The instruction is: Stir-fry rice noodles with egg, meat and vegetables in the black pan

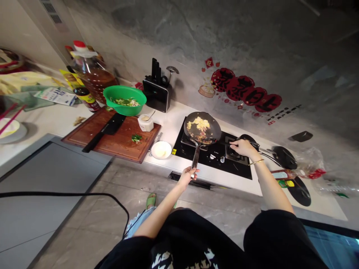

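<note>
My left hand [187, 177] is wrapped round the end of the metal handle of a dark frying pan [214, 125]. The pan sits at the left burner of the black gas hob [215, 160]. Inside it are yellow scrambled egg [201, 123] and small browned bits [200, 136]. My right hand [243, 148] is closed over the right side of the hob, pinching the handle of a black spatula [208, 141]. The spatula's head lies among the food at the pan's right edge, and its exact shape is hard to make out.
Left of the hob are a white bowl [161, 150] and a wooden board [117, 142] with a cleaver [108, 129], chopped greens [136, 138] and a seasoning jar [146, 123]. Behind stand a green basin [125, 100] and knife block [157, 93]. Rightward lie a lidded pan [284, 157] and bottles.
</note>
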{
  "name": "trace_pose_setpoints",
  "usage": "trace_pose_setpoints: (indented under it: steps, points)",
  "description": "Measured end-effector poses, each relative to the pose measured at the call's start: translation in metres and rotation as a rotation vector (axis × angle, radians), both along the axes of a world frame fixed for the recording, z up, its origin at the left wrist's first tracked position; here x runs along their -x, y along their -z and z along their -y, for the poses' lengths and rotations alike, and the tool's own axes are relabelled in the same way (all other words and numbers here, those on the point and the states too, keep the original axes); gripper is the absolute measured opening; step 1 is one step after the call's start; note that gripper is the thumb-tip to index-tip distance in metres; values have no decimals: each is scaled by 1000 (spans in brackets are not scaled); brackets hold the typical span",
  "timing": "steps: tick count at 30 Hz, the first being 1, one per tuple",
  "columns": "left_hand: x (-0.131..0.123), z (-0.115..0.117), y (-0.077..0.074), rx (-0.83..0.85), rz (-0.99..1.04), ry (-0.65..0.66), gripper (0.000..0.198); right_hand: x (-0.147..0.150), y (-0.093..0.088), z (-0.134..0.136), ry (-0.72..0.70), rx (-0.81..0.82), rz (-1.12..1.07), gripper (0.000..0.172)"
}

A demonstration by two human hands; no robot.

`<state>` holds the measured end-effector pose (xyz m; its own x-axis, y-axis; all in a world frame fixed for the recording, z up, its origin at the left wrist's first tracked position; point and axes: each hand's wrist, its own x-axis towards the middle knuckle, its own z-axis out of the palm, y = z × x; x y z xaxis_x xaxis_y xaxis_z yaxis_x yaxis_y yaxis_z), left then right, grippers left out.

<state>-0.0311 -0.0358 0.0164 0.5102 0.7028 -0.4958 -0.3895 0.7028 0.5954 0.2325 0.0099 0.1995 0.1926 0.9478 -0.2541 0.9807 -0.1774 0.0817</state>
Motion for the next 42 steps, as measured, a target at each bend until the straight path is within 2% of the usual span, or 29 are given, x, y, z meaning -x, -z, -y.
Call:
trace_pose_setpoints:
  steps: [2,7,9,14,18,23,25,29,36,39,42]
  points:
    - [0,0,1,1,5,-4,27,3,6,-2,9,-8,-15,36]
    - [0,1,3,-3,10,-6,29,25,39,-25,135,-186,7,40]
    - [0,1,4,-7,1,-4,29,26,46,-32,171,-214,11,41]
    - [0,1,2,-12,-8,3,28,5,39,-31,156,-140,-18,38]
    - [0,0,0,-9,-15,18,28,-11,33,-27,147,-184,-17,40]
    - [11,-12,3,-52,-125,154,28,-6,46,-14,151,-184,-33,40]
    - [20,-22,4,-90,-214,160,29,1,53,0,121,-151,-62,40]
    - [38,-46,1,-135,-314,-8,26,13,65,21,122,-121,-24,44]
    - [63,-80,-9,-220,-283,-192,26,18,79,17,94,-113,53,49]
    - [81,-92,-12,-285,-244,-277,28,25,99,13,160,-105,50,55]
    - [112,-109,-17,-344,-245,-379,29,31,123,10,183,-45,14,60]
